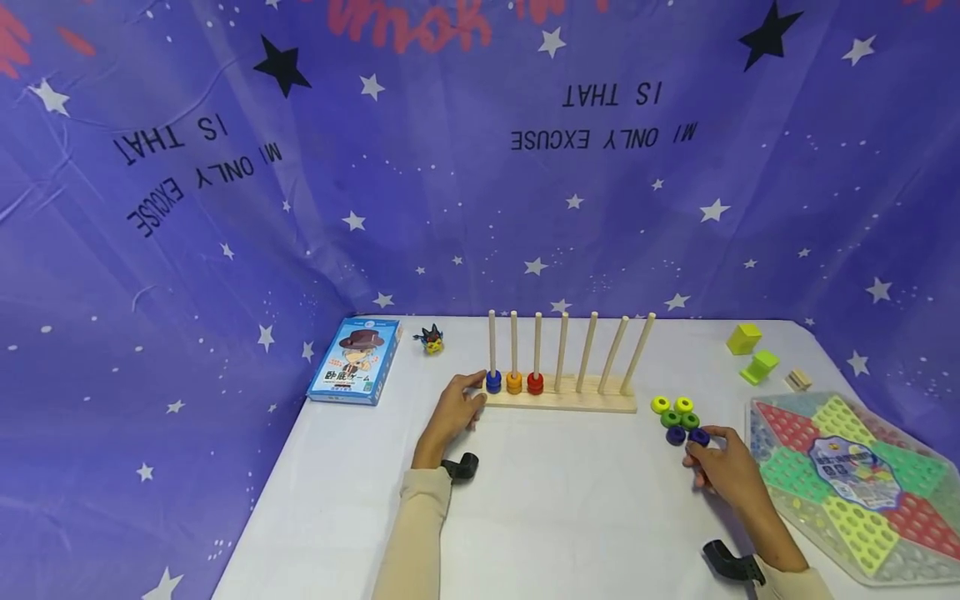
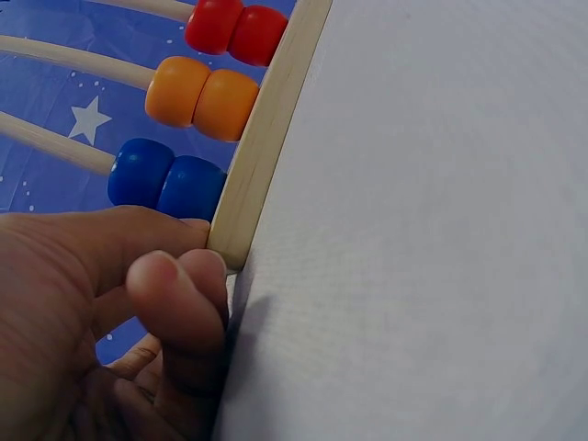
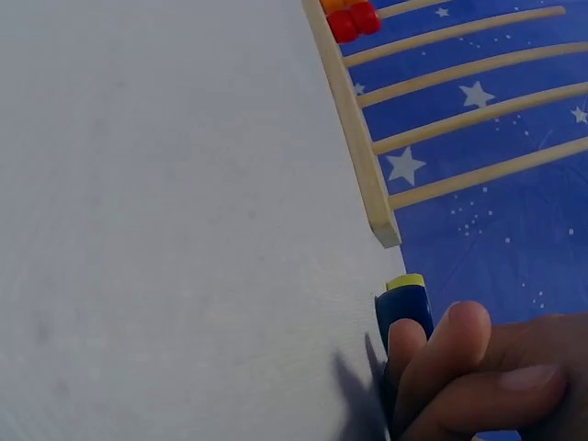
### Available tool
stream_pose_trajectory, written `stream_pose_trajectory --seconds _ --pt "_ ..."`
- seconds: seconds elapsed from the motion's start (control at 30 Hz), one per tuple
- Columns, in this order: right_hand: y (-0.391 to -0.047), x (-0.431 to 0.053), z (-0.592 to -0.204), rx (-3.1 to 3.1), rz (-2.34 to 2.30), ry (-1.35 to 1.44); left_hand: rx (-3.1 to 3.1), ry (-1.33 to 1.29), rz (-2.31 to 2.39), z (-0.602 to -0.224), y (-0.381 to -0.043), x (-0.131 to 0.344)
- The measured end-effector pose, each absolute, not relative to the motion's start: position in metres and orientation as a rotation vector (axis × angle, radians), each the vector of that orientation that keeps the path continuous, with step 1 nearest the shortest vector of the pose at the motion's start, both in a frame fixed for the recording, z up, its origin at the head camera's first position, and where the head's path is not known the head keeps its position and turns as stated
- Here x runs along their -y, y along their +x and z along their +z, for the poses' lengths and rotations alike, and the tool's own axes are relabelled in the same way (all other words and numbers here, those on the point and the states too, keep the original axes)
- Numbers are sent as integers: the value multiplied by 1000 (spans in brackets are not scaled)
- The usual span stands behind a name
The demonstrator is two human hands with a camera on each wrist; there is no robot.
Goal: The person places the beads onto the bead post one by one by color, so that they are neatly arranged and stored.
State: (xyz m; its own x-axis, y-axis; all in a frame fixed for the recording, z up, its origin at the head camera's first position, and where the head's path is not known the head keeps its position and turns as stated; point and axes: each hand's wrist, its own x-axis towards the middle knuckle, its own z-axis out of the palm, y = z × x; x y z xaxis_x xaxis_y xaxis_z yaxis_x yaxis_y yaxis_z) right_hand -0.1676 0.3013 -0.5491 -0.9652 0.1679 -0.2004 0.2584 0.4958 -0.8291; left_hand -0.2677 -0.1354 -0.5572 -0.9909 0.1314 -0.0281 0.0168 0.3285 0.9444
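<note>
My left hand grips the left end of a wooden peg rack, thumb and finger at the base's corner. Seven upright pegs rise from its base. The first three carry blue beads, orange beads and red beads, two of each showing in the left wrist view. Right of the rack, my right hand pinches a dark purple bead between thumb and forefinger, low at the table. Beside it lie another purple bead, two green beads and two yellow beads.
A blue card-game box and a small dark figurine stand at the back left. To the right are a hexagonal game board, green blocks and a small wooden piece. A purple star-patterned cloth hangs behind the white table.
</note>
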Motion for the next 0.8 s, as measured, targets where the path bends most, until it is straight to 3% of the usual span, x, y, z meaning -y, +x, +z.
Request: stream_pose_trajectory --seconds 0.33,0.8 --pt "-162 -299 -536 -2725 -1440 424 -2479 151 1757 -557 -272 135" --pt "-184 -263 -429 -3057 -1471 165 -2467 123 1756 -559 -269 136"
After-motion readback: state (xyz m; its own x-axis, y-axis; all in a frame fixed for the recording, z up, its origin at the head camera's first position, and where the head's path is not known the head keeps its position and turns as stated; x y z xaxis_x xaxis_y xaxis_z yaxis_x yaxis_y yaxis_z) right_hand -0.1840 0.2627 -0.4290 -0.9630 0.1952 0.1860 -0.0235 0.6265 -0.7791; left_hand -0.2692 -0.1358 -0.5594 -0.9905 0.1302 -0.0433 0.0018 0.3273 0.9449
